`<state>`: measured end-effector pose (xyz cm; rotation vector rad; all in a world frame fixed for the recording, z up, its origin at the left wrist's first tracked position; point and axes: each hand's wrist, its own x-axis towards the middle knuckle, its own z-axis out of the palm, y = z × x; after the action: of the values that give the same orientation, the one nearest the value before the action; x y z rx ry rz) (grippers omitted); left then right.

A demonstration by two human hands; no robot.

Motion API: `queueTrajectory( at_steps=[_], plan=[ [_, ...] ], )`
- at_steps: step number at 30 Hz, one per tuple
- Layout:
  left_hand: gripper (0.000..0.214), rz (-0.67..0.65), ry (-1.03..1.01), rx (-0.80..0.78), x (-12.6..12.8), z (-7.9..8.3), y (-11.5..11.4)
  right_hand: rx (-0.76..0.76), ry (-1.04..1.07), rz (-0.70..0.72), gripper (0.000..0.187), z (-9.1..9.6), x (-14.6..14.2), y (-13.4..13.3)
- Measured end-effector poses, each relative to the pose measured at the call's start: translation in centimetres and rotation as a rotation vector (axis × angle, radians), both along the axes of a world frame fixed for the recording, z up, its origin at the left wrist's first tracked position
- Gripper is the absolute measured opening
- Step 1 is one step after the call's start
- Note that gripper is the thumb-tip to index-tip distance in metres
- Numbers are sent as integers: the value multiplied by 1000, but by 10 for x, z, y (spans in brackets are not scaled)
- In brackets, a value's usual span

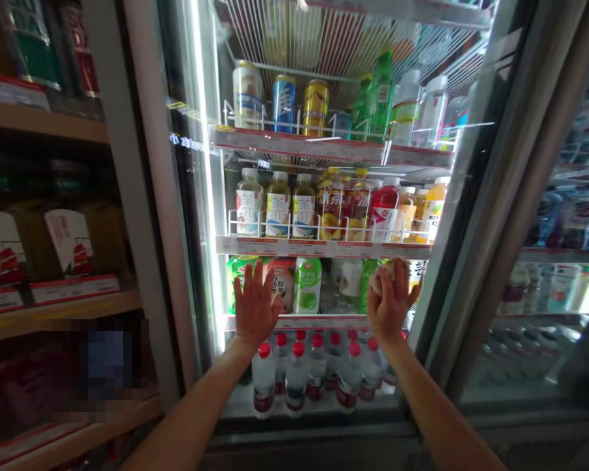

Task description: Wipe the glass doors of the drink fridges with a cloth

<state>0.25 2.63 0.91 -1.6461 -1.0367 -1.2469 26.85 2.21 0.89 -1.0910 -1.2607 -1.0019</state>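
Note:
A glass door (334, 271) of a lit drinks cooler stands in front of me, with reflections on its surface. My left hand (256, 304) is raised flat at the glass on the left, fingers spread and holding nothing. Higher up on the right, my right hand (391, 304) presses a crumpled beige cloth (383, 271) toward the glass, fingers bent over it. Whether either palm fully touches the pane, I cannot tell. Behind the hands is a shelf with a green-labelled bottle (307, 286) and other drinks, partly hidden by my fingers.
Red-capped water bottles (298, 383) fill the cooler's bottom. Tea bottles (278, 206) and cans (316, 108) line the shelves above. A wooden shelf (78, 301) with large bottles is at left. The door's metal frame (510, 196) and another cooler (559, 301) are at right.

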Motion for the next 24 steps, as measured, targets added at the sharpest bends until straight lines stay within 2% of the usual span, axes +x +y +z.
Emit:
queueTrajectory(
  at_steps=[3,7,9,14,16,18,21,24],
  plan=[
    [69,-2,-22,-14,3,-1,1,-33,-30,51,46,-4,-29,-2],
    [65,17,35,-58,-7,1,-6,-120,-368,190,38,-11,-81,-10],
    [62,39,81,-86,-21,-1,-14,-133,-401,195,40,-10,-81,-11],
    [64,94,61,-125,-52,-17,-27,-62,-120,116,50,5,-55,-5],
    [65,95,45,-143,-55,-21,-28,-43,-127,141,52,10,-68,-2],
    [65,89,46,-163,-55,-21,-29,-25,-185,184,46,12,-95,-1],
    [63,100,25,-190,-61,-19,-30,-18,-355,251,37,10,-130,-1],
    [61,140,-29,-209,-73,-21,-32,-39,-517,279,38,8,-130,-1]
  ],
)
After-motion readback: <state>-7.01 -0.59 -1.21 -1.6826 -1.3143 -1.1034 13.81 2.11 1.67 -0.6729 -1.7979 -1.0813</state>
